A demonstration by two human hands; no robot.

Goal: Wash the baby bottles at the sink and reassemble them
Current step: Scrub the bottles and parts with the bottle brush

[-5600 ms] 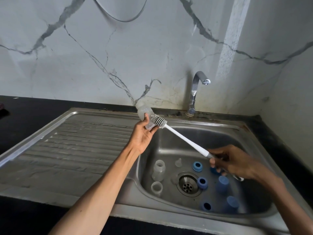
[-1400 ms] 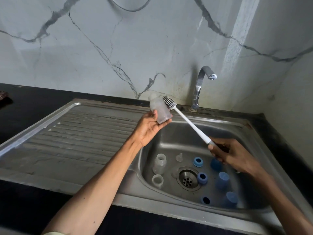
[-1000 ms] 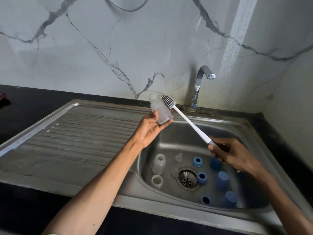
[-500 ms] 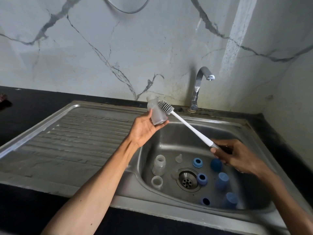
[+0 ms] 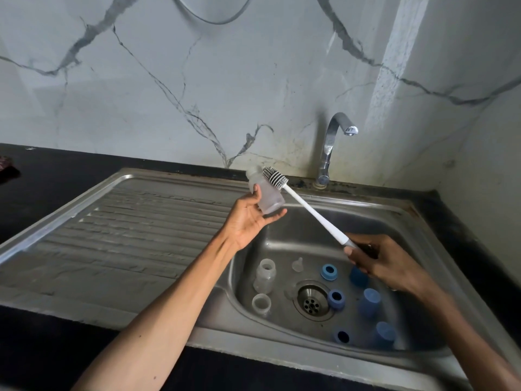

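Left hand (image 5: 248, 218) grips frosted bottle (image 5: 266, 194) above sink (image 5: 394, 221); right hand (image 5: 377, 263) clasps brush (image 5: 310, 211), bristles seemingly touching the bottle's side

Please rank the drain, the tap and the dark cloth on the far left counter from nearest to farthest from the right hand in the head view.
From the right hand, which grips the brush handle over the basin:
1. Drain, just below and left of it on the basin floor.
2. Tap, behind the basin at the wall.
3. Dark cloth, at the counter's far left edge.
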